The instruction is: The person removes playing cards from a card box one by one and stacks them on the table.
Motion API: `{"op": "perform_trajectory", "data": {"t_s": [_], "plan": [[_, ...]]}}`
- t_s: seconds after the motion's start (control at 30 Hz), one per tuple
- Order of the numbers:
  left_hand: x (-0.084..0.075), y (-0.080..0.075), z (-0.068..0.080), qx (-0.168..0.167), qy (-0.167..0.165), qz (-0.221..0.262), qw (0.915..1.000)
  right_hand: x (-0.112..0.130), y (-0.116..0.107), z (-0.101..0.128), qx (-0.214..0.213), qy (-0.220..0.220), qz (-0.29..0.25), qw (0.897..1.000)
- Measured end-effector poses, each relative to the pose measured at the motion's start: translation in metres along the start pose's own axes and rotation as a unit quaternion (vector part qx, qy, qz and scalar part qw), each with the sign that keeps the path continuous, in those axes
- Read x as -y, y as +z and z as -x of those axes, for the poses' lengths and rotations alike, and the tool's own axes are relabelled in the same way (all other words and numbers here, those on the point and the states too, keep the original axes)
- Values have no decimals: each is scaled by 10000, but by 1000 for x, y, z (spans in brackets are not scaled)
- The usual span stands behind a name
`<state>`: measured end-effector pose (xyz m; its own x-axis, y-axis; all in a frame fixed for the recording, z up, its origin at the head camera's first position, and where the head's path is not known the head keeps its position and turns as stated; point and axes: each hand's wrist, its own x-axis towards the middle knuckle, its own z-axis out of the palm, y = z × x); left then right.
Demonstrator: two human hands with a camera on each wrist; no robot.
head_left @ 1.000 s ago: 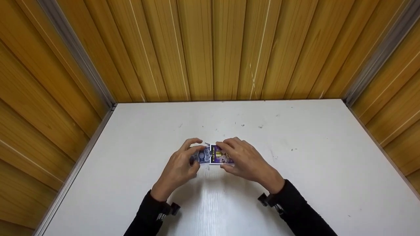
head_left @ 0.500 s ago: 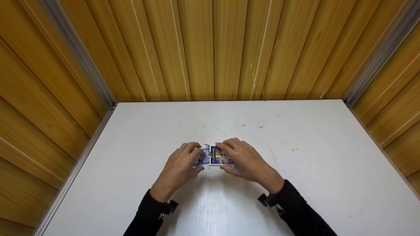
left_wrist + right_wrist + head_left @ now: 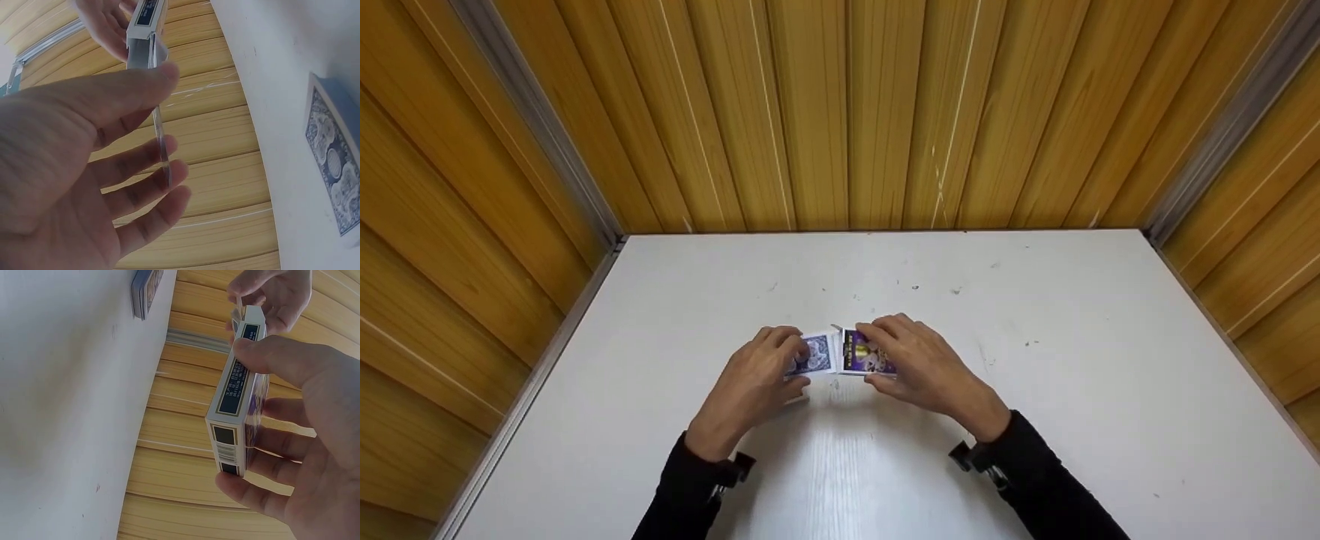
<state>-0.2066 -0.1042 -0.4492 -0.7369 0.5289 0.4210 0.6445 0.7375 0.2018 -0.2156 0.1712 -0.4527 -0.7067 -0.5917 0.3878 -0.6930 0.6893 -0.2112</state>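
My right hand [image 3: 919, 367] grips the purple-and-white cardboard card box [image 3: 867, 352] above the white table [image 3: 1072, 390]. My left hand [image 3: 757, 379], further left than 0.5 s ago, pinches 1 blue-backed playing card [image 3: 814, 354], now drawn almost clear of the box; extraction is nearly complete.

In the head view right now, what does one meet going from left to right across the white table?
Left hand → blue-backed cards pinched by it → purple card box → right hand gripping the box → bare white table.
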Motion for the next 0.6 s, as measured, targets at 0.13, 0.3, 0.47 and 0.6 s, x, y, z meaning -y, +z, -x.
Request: {"op": "perform_trajectory", "data": {"t_s": [0.13,0.3,0.47,0.6], "plan": [[4,-9,3,111,-265,163,9995,-2,-3,0,-80,47,44,9999],[8,-20,5,561,-957,565,9922,-4,-6,0,-177,41,75,9998],[10,-22,7,964,-1509,692,9814,-4,-7,0,-164,93,33,9998],[12,-17,8,1271,-1740,803,9732,-5,-6,1,-155,123,37,9998]]}}
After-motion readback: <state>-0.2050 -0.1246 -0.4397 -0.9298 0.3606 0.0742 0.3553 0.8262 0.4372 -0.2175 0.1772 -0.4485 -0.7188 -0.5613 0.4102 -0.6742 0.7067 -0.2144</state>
